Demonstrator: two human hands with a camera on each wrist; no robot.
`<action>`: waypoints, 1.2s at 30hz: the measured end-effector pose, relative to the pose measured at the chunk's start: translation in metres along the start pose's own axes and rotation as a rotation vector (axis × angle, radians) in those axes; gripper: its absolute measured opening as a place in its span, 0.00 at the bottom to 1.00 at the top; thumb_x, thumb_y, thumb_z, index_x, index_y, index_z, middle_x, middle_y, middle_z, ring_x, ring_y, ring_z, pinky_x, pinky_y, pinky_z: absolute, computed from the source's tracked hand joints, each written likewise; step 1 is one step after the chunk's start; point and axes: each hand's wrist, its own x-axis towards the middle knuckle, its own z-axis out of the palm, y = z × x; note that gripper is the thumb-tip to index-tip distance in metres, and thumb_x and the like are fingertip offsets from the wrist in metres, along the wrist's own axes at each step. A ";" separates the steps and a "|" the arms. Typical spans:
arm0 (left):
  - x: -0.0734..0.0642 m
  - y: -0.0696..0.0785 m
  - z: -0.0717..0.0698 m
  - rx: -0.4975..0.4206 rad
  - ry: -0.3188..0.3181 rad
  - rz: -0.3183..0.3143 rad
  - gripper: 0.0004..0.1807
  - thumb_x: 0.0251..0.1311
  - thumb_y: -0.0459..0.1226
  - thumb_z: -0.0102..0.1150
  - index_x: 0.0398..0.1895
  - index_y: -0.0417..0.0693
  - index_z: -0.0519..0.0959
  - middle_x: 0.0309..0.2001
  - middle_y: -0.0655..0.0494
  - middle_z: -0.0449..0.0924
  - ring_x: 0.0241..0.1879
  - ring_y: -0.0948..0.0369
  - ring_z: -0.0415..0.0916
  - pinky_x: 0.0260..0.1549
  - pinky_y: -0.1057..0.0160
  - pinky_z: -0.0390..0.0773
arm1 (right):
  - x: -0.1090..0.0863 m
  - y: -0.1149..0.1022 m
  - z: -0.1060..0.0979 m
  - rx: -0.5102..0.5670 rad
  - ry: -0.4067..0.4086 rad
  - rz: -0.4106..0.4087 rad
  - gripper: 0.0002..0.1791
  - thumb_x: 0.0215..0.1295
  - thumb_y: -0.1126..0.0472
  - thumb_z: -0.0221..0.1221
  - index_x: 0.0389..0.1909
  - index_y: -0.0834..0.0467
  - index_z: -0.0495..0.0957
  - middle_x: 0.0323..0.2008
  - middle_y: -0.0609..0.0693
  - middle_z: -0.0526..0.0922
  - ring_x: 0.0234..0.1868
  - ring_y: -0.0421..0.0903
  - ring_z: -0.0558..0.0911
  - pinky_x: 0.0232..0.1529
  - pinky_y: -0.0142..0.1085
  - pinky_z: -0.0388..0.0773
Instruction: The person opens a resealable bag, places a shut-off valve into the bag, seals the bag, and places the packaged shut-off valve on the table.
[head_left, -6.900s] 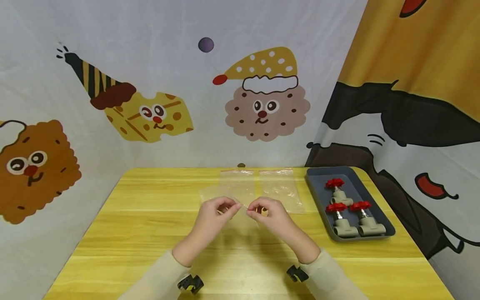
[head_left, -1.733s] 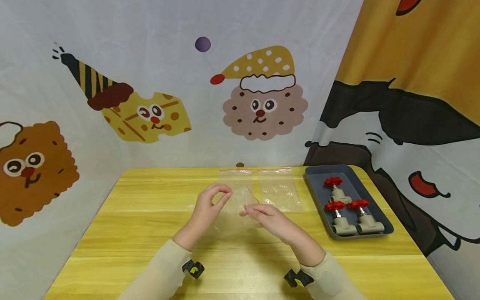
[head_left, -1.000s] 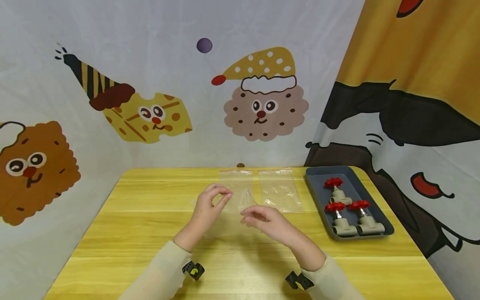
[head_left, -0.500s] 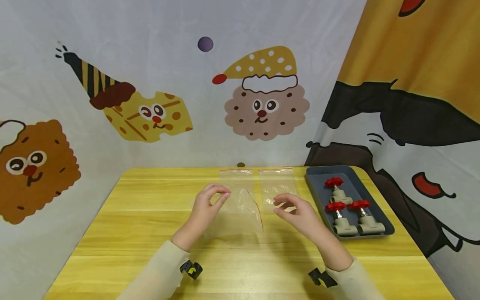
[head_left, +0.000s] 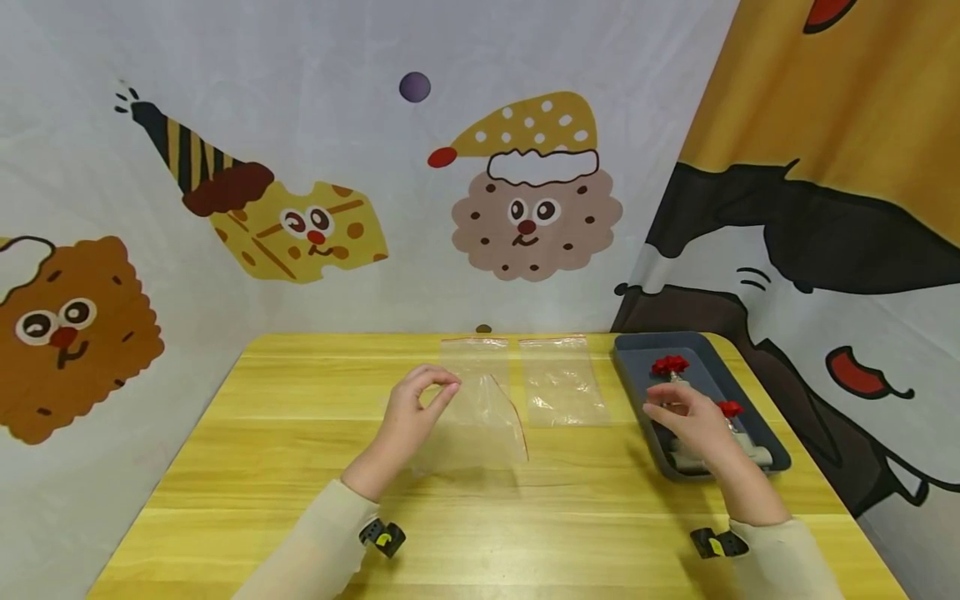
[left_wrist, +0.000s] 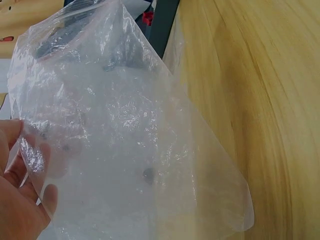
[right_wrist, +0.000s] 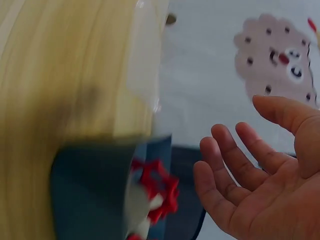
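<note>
My left grip (head_left: 411, 408) pinches a clear bag (head_left: 480, 429); my right grip (head_left: 690, 421) is at the grey tray (head_left: 636, 358).
Thumb and finger meet near the bag's top, its red edge slanting down rightward. My right grip holds nothing, thumb spread from loosely bent fingers, by the red-handled valves (head_left: 670, 365). Two flat bags (head_left: 566, 383) lie behind on the counter (head_left: 300, 467).

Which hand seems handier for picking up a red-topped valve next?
Probably the right hand: its grip is empty, close to the gray tray of red-topped valves. The left hand is farther away, its grip on the clear bag.
</note>
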 end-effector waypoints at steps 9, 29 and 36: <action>-0.002 -0.001 -0.002 -0.003 0.001 -0.003 0.07 0.62 0.42 0.59 0.36 0.50 0.82 0.39 0.61 0.80 0.43 0.63 0.77 0.47 0.62 0.78 | -0.008 0.025 -0.019 -0.101 -0.007 0.076 0.31 0.65 0.44 0.57 0.58 0.64 0.70 0.52 0.64 0.76 0.50 0.60 0.76 0.39 0.42 0.78; -0.004 -0.001 -0.004 -0.029 0.008 -0.038 0.06 0.61 0.41 0.59 0.36 0.50 0.82 0.39 0.60 0.80 0.43 0.63 0.76 0.49 0.56 0.77 | 0.000 0.056 -0.028 -0.074 -0.197 0.236 0.37 0.71 0.42 0.45 0.59 0.74 0.65 0.54 0.73 0.71 0.51 0.65 0.74 0.45 0.54 0.76; -0.004 -0.002 -0.005 -0.037 0.000 -0.044 0.07 0.61 0.42 0.59 0.36 0.51 0.82 0.39 0.61 0.80 0.43 0.64 0.76 0.49 0.59 0.77 | 0.005 0.058 -0.029 -0.049 -0.286 0.254 0.37 0.72 0.43 0.44 0.61 0.74 0.62 0.58 0.74 0.66 0.56 0.69 0.68 0.48 0.58 0.72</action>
